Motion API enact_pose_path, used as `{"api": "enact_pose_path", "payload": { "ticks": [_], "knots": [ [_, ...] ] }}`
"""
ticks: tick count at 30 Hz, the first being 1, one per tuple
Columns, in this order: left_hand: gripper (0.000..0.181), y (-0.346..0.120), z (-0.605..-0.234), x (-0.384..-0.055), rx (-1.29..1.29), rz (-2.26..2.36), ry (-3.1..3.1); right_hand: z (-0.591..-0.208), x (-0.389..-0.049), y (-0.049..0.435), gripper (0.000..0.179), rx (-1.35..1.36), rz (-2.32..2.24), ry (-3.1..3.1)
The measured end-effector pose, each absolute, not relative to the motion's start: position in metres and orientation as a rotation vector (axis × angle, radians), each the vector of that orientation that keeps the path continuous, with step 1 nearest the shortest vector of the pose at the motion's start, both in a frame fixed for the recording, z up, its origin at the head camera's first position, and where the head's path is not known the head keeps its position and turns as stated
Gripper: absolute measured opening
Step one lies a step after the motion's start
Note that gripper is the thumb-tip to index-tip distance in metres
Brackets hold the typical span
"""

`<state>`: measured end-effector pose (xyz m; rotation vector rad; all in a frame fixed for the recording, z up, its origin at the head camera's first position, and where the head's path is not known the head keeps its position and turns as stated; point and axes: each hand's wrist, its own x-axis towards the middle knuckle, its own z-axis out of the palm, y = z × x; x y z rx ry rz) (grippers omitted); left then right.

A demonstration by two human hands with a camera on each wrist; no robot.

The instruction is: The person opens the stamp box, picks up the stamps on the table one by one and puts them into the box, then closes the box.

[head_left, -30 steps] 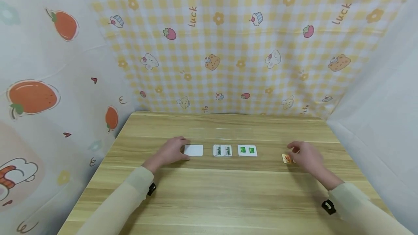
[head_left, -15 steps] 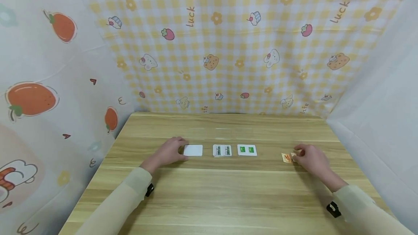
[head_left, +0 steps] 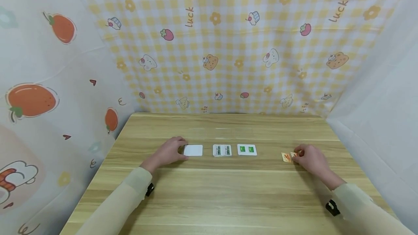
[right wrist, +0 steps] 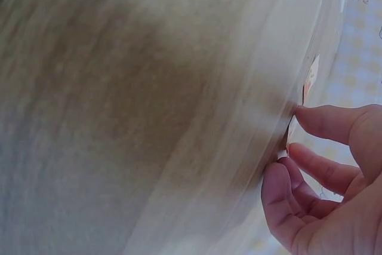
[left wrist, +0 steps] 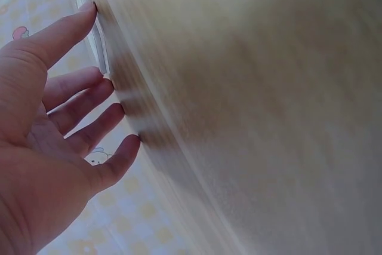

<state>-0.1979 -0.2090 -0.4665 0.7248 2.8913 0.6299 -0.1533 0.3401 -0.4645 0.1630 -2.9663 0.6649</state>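
In the head view my left hand (head_left: 168,151) is at the left end of a white card stack (head_left: 193,150), thumb and index finger at its near and far corners. The left wrist view shows those fingers loosely extended, tips against the table. At the right, my right hand (head_left: 310,159) pinches the edge of a small orange picture card (head_left: 294,154) between thumb and index finger. A second small orange card (head_left: 286,157) lies just left of it. The hand hides part of the held card.
Between the hands lie a card stack with two grey-green pictures (head_left: 222,150) and a white card with two green squares (head_left: 246,150). Clear flat pieces (head_left: 223,133) lie farther back. A yellow checked curtain (head_left: 228,46) closes the wooden table's (head_left: 209,198) far side.
My right hand has shifted slightly right, bringing both orange cards into fuller view. The left hand stays at the white stack, and the head view has turned a little.
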Motion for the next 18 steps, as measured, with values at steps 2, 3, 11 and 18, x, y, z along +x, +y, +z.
{"api": "enact_pose_path", "payload": {
  "ticks": [2, 3, 11, 18],
  "knots": [
    [0.067, -0.2098, -0.4665, -0.1983, 0.715, 0.642, 2.889, -0.4636, -0.1543, 0.3407, 0.028, 0.168, 0.669, -2.971],
    [0.067, -0.2102, -0.4667, -0.1986, 0.714, 0.647, 2.888, -0.4631, -0.1549, 0.3409, 0.027, 0.169, 0.669, -2.973],
    [0.066, -0.2125, -0.4684, -0.2007, 0.741, 0.651, 2.885, -0.4591, -0.1570, 0.3415, 0.031, 0.176, 0.639, -2.993],
    [0.065, -0.2111, -0.4676, -0.1999, 0.738, 0.654, 2.880, -0.4597, -0.1557, 0.3417, 0.027, 0.166, 0.651, -2.981]
  ]
}}
